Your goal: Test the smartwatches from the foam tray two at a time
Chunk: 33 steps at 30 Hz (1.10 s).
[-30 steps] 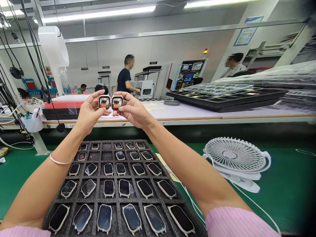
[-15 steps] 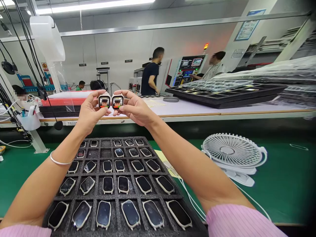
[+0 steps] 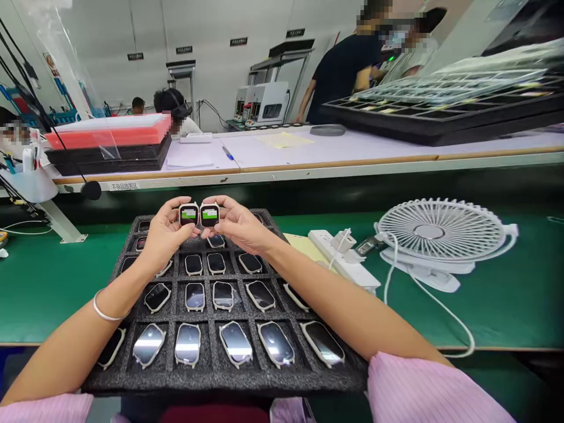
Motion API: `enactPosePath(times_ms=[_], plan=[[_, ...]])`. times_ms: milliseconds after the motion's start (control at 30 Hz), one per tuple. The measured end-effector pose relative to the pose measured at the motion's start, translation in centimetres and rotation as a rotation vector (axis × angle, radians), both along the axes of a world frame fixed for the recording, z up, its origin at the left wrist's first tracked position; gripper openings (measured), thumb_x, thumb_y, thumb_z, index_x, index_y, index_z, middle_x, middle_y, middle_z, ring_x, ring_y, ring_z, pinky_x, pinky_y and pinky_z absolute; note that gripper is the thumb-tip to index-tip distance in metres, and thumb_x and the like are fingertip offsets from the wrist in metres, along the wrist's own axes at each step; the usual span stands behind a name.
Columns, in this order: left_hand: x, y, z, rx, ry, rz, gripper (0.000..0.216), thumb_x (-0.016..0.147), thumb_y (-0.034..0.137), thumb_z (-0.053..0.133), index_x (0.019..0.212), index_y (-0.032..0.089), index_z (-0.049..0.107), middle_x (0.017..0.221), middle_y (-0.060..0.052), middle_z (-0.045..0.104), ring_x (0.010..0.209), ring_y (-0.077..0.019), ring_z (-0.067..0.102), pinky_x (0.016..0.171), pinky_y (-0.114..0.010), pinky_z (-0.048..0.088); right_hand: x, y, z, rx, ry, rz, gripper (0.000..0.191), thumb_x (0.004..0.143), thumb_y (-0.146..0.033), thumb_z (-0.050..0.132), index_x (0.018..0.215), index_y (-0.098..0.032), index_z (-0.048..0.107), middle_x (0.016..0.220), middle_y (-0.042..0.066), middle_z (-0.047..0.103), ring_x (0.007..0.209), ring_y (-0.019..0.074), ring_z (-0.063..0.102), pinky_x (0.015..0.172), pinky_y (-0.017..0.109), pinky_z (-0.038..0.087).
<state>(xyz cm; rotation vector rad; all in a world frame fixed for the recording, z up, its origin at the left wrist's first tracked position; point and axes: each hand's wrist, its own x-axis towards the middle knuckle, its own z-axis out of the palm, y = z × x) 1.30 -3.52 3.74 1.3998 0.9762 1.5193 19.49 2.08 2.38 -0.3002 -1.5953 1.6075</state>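
Two smartwatches without straps are held up side by side, their lit screens facing me with a green band on each. My left hand (image 3: 167, 232) pinches the left smartwatch (image 3: 189, 215) between thumb and fingers. In the fingers of my right hand (image 3: 238, 226) is the right smartwatch (image 3: 209, 215), nearly touching the other. Below both hands lies a black foam tray (image 3: 207, 379) with rows of pockets. Several more watch bodies with dark screens, such as one smartwatch (image 3: 188, 345) in the front row, rest in it. My forearms and hands hide part of the tray.
To the right stand a white fan (image 3: 440, 229) and a white power strip (image 3: 339, 258) with cables on the green mat (image 3: 497, 305). A raised shelf (image 3: 264, 170) behind holds red and black foam trays (image 3: 110, 138) and stacked black trays (image 3: 423, 126). Co-workers are beyond it.
My view has tipped downward, and the hands with both smartwatches now appear lower, over the tray's far rows. The screens have changed from a picture of a person to a green band on dark.
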Motion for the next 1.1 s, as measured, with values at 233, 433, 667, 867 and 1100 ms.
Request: enactPosePath(times_ms=[233, 433, 667, 867, 1100], plan=[[-0.4, 0.1, -2.3, -0.095, 0.033, 0.008, 0.050, 0.068, 0.021, 0.077, 0.115, 0.017, 0.059, 0.095, -0.001, 0.067, 0.063, -0.0102, 0.069, 0.062, -0.021, 0.059, -0.1, 0.1, -2.7, -0.142, -0.013, 0.032, 0.048, 0.074, -0.016, 0.068, 0.118, -0.019, 0.049, 0.088, -0.001, 0.070, 0.075, 0.0154, 0.073, 0.069, 0.026, 0.056], [-0.5, 0.4, -2.8, -0.094, 0.053, 0.011, 0.042, 0.073, 0.025, 0.079, 0.109, 0.017, 0.061, 0.095, -0.001, 0.067, 0.060, -0.0093, 0.068, 0.058, -0.020, 0.057, 0.0, 0.5, -3.4, -0.155, -0.028, 0.047, 0.041, 0.083, -0.024, 0.071, 0.119, -0.019, 0.051, 0.083, -0.002, 0.069, 0.071, 0.0141, 0.072, 0.067, 0.025, 0.056], [-0.4, 0.2, -2.8, -0.125, 0.031, -0.035, 0.045, 0.071, 0.022, 0.078, 0.112, 0.017, 0.059, 0.097, -0.001, 0.067, 0.063, -0.0114, 0.071, 0.066, -0.023, 0.061, 0.3, 0.5, -3.3, -0.157, -0.011, 0.051, 0.043, 0.078, -0.016, 0.068, 0.117, -0.018, 0.052, 0.083, -0.003, 0.070, 0.070, 0.0131, 0.071, 0.067, 0.024, 0.055], [-0.5, 0.2, -2.9, -0.157, 0.033, -0.043, 0.046, 0.071, 0.022, 0.075, 0.113, 0.017, 0.058, 0.098, -0.002, 0.068, 0.063, -0.0126, 0.072, 0.066, -0.024, 0.062, 0.3, 0.7, -3.5, -0.170, -0.032, 0.043, 0.041, 0.078, -0.020, 0.072, 0.115, -0.020, 0.054, 0.083, -0.003, 0.069, 0.067, 0.0134, 0.070, 0.065, 0.026, 0.056], [-0.4, 0.1, -2.9, -0.196, 0.036, -0.023, 0.042, 0.075, 0.029, 0.075, 0.112, 0.017, 0.059, 0.099, -0.003, 0.069, 0.060, -0.0138, 0.072, 0.063, -0.026, 0.063, 0.1, 0.8, -3.9, -0.149, -0.035, 0.017, 0.040, 0.084, -0.032, 0.077, 0.113, -0.020, 0.054, 0.082, -0.003, 0.066, 0.062, 0.0115, 0.068, 0.062, 0.024, 0.055]])
